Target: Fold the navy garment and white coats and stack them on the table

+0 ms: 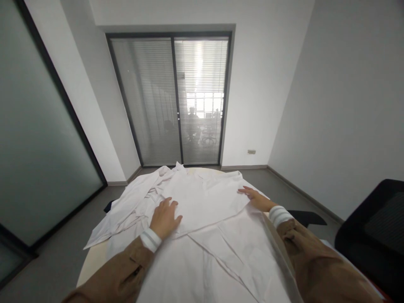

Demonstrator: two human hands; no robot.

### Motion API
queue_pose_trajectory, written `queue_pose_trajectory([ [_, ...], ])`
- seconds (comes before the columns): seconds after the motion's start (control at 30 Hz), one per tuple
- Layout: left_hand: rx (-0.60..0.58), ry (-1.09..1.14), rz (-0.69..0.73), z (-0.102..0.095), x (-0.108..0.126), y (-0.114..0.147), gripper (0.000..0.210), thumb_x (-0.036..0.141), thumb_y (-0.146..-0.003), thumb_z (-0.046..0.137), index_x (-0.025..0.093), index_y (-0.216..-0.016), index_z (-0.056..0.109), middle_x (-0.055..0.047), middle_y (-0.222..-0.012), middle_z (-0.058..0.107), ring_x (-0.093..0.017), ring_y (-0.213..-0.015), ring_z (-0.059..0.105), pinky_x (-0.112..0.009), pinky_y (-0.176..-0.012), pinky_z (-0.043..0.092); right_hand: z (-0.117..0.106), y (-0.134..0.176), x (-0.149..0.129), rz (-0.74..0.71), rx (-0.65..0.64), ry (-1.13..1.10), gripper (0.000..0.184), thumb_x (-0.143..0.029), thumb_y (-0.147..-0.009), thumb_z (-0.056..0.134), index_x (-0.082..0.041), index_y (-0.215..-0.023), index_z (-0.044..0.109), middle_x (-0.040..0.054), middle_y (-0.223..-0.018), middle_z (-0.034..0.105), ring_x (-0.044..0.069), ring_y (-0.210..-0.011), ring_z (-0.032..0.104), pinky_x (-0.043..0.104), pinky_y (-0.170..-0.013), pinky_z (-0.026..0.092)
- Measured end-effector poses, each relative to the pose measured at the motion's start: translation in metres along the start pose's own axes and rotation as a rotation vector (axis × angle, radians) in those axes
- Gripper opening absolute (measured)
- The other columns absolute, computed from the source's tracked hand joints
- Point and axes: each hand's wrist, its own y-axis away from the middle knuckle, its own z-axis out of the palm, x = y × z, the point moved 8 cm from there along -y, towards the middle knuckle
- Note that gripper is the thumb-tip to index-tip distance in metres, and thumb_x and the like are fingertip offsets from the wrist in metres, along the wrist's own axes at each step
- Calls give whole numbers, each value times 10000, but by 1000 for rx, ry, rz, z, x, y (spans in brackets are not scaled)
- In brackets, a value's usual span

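Observation:
A white shirt (205,202), its upper part folded into a flat panel, lies over more white cloth on the table. On the left edge of that panel rests my left hand (166,218), fingers spread and slightly bent. My right hand (254,198) touches the panel's right edge with its fingers stretched out. Nearer to me, a smooth stretch of white cloth (186,269) with a sleeve-like fold (230,256) covers the table. To the left lies a crumpled white garment (132,206), hanging past the table's edge.
The pale table (91,263) shows its rounded edge at the lower left. A black office chair (372,235) stands close on the right. Beyond the table are a glass door with blinds (202,101) and white walls. A frosted glass panel (41,139) rises at the left.

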Motion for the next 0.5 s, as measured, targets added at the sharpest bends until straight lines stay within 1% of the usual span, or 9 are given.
queue_pose_trajectory([
  [0.07, 11, 26, 86, 3, 37, -1, 441, 300, -788, 663, 174, -1208, 618, -196, -1513, 387, -376, -1382, 351, -506, -1090, 335, -5, -5, 2, -2, -82, -119, 758, -17, -669, 485, -252, -1383, 581, 46, -1558, 408, 215, -1383, 438, 331, -1089, 385],
  [0.1, -10, 46, 133, 8, 55, -2, 436, 294, -798, 650, 179, -1218, 619, -188, -1539, 357, -375, -1403, 322, -519, -1111, 310, -8, -9, 4, 16, -102, -176, 762, -18, -669, 486, -248, -1389, 575, 51, -1535, 444, 217, -1356, 474, 315, -1054, 418],
  [0.13, -54, 70, 173, 16, 73, -3, 440, 306, -812, 637, 178, -1233, 618, -189, -1547, 350, -378, -1412, 309, -528, -1119, 301, -12, -14, 8, 52, -92, -216, 740, -21, -680, 488, -231, -1383, 581, 65, -1491, 502, 220, -1307, 526, 299, -1008, 452],
  [0.17, -98, 96, 192, 25, 88, -5, 456, 326, -826, 624, 174, -1256, 610, -190, -1549, 350, -386, -1417, 302, -535, -1114, 311, -17, -19, 13, 98, -53, -235, 689, -30, -705, 492, -199, -1365, 597, 84, -1426, 569, 220, -1241, 580, 284, -963, 477],
  [0.23, -200, 154, 260, 47, 119, -8, 514, 379, -851, 599, 185, -1326, 574, -178, -1552, 358, -388, -1424, 302, -540, -1113, 327, -29, -31, 24, 196, 74, -209, 531, -77, -787, 496, -120, -1297, 639, 124, -1283, 669, 218, -1117, 651, 272, -913, 492],
  [0.3, -253, 216, 335, 66, 143, -9, 610, 438, -867, 574, 203, -1425, 493, -158, -1583, 314, -397, -1441, 276, -549, -1135, 303, -39, -43, 31, 279, 193, -142, 427, -156, -860, 497, -68, -1245, 659, 159, -1208, 699, 236, -1073, 663, 293, -918, 483],
  [0.37, -235, 267, 381, 80, 158, -8, 653, 458, -891, 535, 216, -1486, 421, -140, -1608, 271, -388, -1456, 252, -544, -1159, 272, -45, -53, 35, 325, 249, -95, 405, -242, -896, 506, -60, -1215, 675, 182, -1189, 701, 273, -1089, 652, 328, -927, 471],
  [0.4, -208, 284, 395, 86, 162, -7, 638, 453, -904, 514, 221, -1490, 416, -130, -1607, 277, -373, -1457, 257, -531, -1170, 261, -47, -59, 37, 344, 265, -78, 405, -294, -906, 513, -67, -1189, 692, 186, -1170, 707, 289, -1083, 654, 340, -917, 471],
  [0.5, -114, 293, 405, 94, 164, -2, 521, 420, -942, 457, 239, -1430, 495, -91, -1557, 384, -317, -1436, 309, -487, -1188, 251, -51, -75, 39, 388, 284, -45, 454, -445, -911, 519, -97, -1092, 746, 186, -1088, 732, 317, -1043, 670, 354, -878, 479],
])
